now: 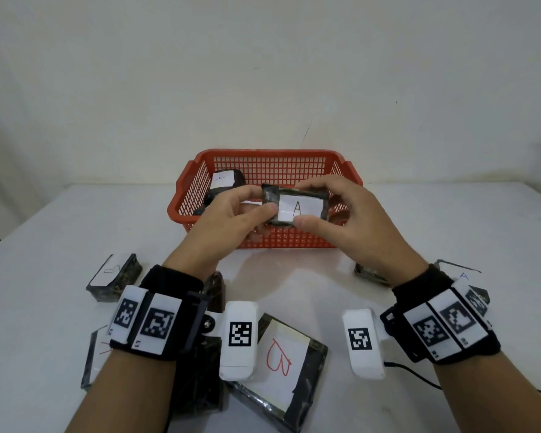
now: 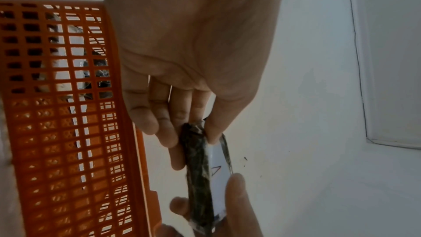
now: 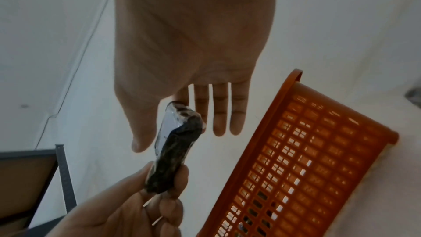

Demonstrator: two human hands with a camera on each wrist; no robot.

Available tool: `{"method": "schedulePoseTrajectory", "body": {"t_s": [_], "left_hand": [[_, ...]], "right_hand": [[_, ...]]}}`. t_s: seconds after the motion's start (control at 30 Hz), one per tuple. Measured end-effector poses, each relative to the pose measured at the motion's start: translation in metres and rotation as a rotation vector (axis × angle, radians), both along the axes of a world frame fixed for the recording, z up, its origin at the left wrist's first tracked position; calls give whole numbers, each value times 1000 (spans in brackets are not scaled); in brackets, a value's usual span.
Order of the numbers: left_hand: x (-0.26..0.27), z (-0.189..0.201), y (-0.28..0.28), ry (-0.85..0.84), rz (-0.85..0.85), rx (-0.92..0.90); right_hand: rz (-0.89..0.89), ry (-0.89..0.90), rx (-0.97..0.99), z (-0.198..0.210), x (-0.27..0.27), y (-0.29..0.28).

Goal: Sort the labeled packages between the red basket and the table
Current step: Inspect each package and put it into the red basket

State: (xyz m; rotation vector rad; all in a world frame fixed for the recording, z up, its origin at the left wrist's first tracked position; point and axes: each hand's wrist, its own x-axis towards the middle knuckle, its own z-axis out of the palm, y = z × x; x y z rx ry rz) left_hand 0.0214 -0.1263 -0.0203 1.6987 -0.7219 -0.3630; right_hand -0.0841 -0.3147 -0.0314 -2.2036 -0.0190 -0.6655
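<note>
While both hands pinch it by its short ends, the package marked A [image 1: 295, 207] hangs over the front wall of the red basket [image 1: 281, 237], label toward the person. The left hand [image 1: 231, 214] clamps the left end between thumb and fingers, and the right hand [image 1: 341, 214] grips the right end likewise. It looks light and fairly stiff, a flat block in glossy, crinkled wrap that may slip, so the ends seem a sound hold. Inside the basket lies another A package [image 1: 224, 180]. In front of the basket, on the table [image 1: 294, 282], rest two B packages [image 1: 113, 271] [image 1: 281, 367].
</note>
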Motion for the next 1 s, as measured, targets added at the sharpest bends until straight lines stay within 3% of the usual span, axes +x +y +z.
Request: {"method": "schedulePoseTrajectory", "body": {"t_s": [0.2,0.6,0.73,0.87,1.0], "left_hand": [[-2,3,0,-13,-52,17],[-7,6,-2,56,-38,111],[-5,3,-2,18,5,71],[-3,5,1,4,-18,-31],[-6,7,3,32,-67,-127]], "right_hand": [[3,62,179,2,2,2],[-25,36,54,2,3,5],[-7,38,14,0,4,8],[67,105,144,3,1,5],[15,128,164,3,2,3]]}}
